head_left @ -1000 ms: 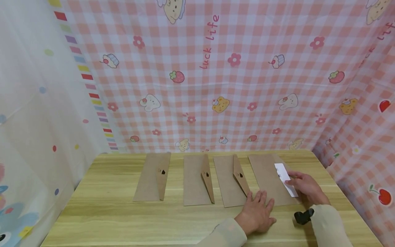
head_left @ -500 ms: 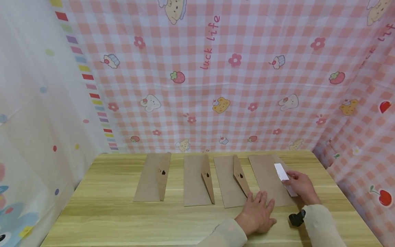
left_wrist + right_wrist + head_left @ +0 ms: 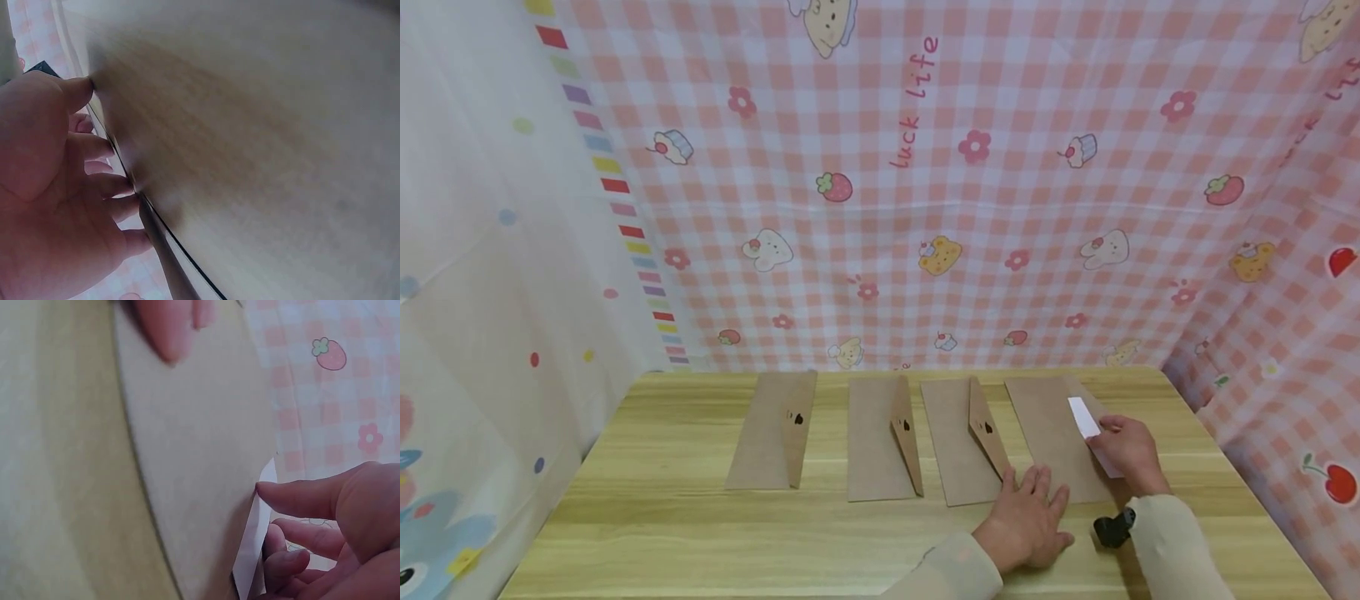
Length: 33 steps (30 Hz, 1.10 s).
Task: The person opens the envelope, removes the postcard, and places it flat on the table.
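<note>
My right hand (image 3: 1126, 452) pinches a white paper card (image 3: 1082, 417) between thumb and fingers at the right side of the rightmost brown kraft envelope (image 3: 1045, 429). In the right wrist view the thumb lies on the near face of the card (image 3: 252, 540), with fingers behind it. The card stands tilted; whether part of it sits inside the envelope I cannot tell. Spread flat, my left hand (image 3: 1026, 517) rests by the lower edges of that envelope and the third envelope (image 3: 951, 442). The left wrist view shows its fingertips touching the surface.
Two more kraft envelopes (image 3: 760, 433), (image 3: 876, 442) lie to the left, their flaps partly raised and marked with a dark heart. A black wrist camera (image 3: 1114, 528) sits at my right cuff. A checked cloth (image 3: 865, 217) hangs behind the wooden table (image 3: 685, 542).
My right hand has shifted slightly left, and the card has tilted with it, so the print on its face no longer shows. The left hand has stayed in place.
</note>
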Each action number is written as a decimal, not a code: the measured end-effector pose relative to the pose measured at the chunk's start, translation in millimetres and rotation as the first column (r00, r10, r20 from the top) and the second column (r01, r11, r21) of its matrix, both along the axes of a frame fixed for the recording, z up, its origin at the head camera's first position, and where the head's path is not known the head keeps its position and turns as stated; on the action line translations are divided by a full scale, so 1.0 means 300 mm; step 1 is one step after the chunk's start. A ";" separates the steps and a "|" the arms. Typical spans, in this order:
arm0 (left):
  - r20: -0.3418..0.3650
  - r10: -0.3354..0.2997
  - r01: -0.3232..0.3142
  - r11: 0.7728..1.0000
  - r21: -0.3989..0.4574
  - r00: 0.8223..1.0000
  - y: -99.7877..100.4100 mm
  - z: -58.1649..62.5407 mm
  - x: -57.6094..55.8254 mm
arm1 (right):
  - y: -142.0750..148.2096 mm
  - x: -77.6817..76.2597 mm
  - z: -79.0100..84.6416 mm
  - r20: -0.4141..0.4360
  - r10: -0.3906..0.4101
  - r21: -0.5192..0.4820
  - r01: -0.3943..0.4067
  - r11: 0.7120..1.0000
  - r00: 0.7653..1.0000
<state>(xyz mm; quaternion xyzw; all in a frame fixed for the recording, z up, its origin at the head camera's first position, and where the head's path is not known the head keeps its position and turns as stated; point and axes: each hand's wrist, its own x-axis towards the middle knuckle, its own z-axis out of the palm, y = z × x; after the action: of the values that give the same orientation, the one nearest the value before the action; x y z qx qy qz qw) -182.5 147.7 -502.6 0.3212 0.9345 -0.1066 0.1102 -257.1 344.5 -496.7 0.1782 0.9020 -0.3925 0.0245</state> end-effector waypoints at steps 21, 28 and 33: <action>0.015 0.001 -0.001 1.000 -0.009 1.000 -0.002 0.003 -0.002 | -0.018 0.001 0.035 0.000 0.019 -0.130 -0.019 0.991 1.000; 0.009 0.000 0.000 1.000 -0.011 1.000 -0.002 0.001 -0.002 | -0.013 0.009 0.030 -0.010 0.044 -0.148 -0.045 0.988 0.999; 0.004 0.000 0.000 1.000 -0.008 1.000 0.000 -0.001 -0.001 | 0.001 0.013 0.014 -0.029 0.047 -0.139 -0.051 0.989 0.998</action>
<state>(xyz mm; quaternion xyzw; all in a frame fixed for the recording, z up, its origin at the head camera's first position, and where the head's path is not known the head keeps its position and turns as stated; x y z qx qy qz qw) -182.9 147.7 -502.9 0.3209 0.9339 -0.1099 0.1133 -253.1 344.9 -492.5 0.1487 0.8767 -0.4562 0.0349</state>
